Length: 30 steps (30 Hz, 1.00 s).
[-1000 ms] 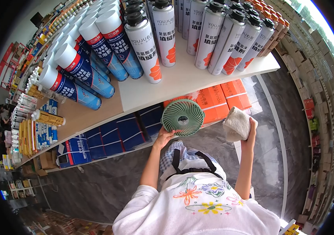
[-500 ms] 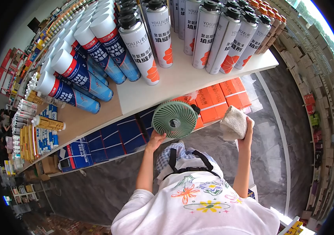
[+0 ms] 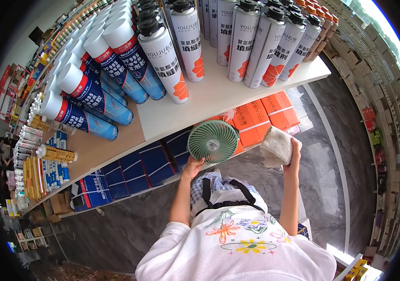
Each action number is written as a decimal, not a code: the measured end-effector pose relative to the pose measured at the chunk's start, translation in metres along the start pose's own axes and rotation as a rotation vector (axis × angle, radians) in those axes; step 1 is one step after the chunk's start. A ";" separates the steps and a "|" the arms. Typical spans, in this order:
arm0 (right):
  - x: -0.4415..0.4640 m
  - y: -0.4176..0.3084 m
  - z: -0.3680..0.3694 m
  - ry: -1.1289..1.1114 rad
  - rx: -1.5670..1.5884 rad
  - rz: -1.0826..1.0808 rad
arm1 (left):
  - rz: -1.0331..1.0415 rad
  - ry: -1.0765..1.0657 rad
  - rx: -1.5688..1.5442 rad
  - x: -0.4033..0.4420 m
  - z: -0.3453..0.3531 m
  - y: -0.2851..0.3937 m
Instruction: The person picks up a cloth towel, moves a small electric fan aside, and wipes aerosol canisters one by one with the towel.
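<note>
My left hand (image 3: 192,168) grips the lower edge of a round green fan (image 3: 225,136), whose slatted grille faces up toward me. The hub at its centre is pale. My right hand (image 3: 294,157) is closed round a folded off-white cloth (image 3: 277,145) with a rough, towel-like texture. Both things are held in the air in front of my body, just off the shelf's front edge, with the fan left of the cloth and apart from it. Part of the right fingers is hidden behind the cloth.
A white shelf top (image 3: 209,104) carries white spray cans (image 3: 164,65) and blue cans with white caps (image 3: 94,105). Below are orange boxes (image 3: 251,122) and dark blue boxes (image 3: 132,171). Yellow tubes (image 3: 57,153) stand at left. Grey floor (image 3: 319,187) lies at right.
The fan has shifted slightly right and turned, so the dark knob at its side no longer shows. The cloth has tilted and moved a little left in my right hand.
</note>
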State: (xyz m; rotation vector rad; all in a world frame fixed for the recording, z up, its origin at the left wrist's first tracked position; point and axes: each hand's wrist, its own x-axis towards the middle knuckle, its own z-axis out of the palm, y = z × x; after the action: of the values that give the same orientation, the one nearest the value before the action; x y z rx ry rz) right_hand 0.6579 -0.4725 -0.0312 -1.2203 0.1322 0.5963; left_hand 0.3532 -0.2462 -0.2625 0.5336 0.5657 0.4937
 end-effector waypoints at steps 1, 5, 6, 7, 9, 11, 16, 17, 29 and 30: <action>-0.002 0.000 0.000 0.001 -0.002 0.000 | -0.012 0.001 0.010 0.000 0.010 0.003; -0.011 -0.005 0.002 0.023 0.029 0.019 | 0.030 -0.081 0.025 0.020 0.005 -0.005; -0.012 -0.005 0.001 0.026 0.032 0.034 | 0.045 -0.102 0.018 0.024 0.005 -0.007; -0.012 -0.004 0.000 0.024 0.029 0.035 | 0.062 -0.095 0.035 0.021 0.014 -0.004; -0.011 0.000 -0.004 0.031 0.023 0.024 | 0.044 -0.059 0.066 0.018 0.029 0.003; -0.009 0.003 -0.006 0.019 0.026 0.020 | 0.026 -0.026 0.099 0.012 0.047 0.012; -0.004 0.011 -0.006 0.020 0.024 0.040 | 0.017 0.160 0.150 0.002 0.072 0.023; -0.003 0.013 -0.006 0.009 0.024 0.046 | 0.020 0.163 0.150 0.002 0.072 0.024; 0.007 0.028 -0.006 -0.052 -0.017 0.033 | -0.002 0.179 0.295 -0.004 0.057 0.018; 0.006 0.028 -0.004 -0.037 -0.021 0.029 | -0.002 0.180 0.296 -0.006 0.059 0.020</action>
State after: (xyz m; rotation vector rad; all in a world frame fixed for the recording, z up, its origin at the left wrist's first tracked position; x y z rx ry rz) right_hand 0.6497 -0.4684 -0.0585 -1.2290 0.1124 0.6470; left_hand 0.3795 -0.2544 -0.2063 0.7744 0.8189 0.4611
